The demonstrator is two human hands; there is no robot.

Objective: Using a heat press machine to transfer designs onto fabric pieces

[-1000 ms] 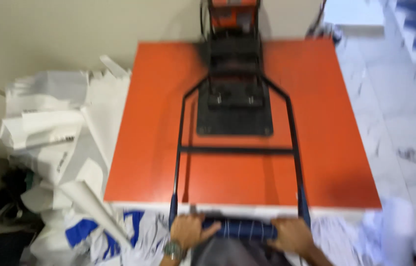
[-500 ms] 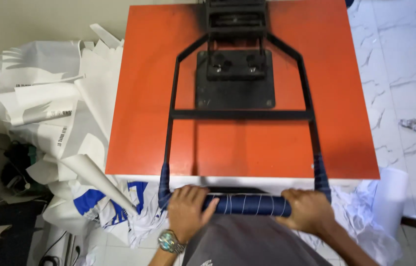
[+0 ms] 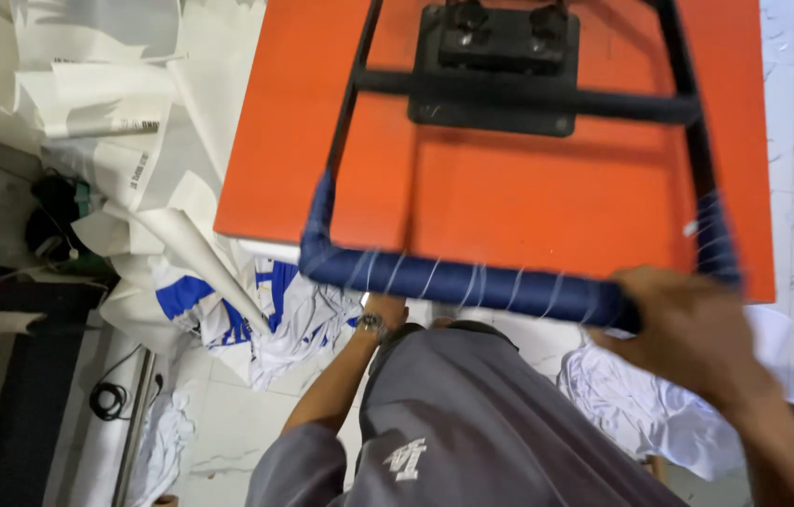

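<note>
A large heat press with an orange top plate (image 3: 528, 207) fills the view. Its black handle frame ends in a bar wrapped in blue tape (image 3: 453, 280), now lifted close to the camera. My right hand (image 3: 688, 333) is closed around the right end of that bar. My left hand (image 3: 385, 308), with a wristwatch (image 3: 373, 325) on the wrist, is off the bar and reaches below it toward the press's front edge. Its fingers are hidden behind the bar.
A black mounting block (image 3: 500, 66) sits on the plate's middle. Crumpled white paper sheets (image 3: 124, 131) and blue-and-white cloth (image 3: 265, 310) pile up to the left. More white cloth (image 3: 641, 404) lies at lower right on the marble floor. A black cable (image 3: 110, 399) is at lower left.
The blue-wrapped bar has swung up toward the camera. My left hand has let go of it and dropped below it, while my right hand stays on the bar.
</note>
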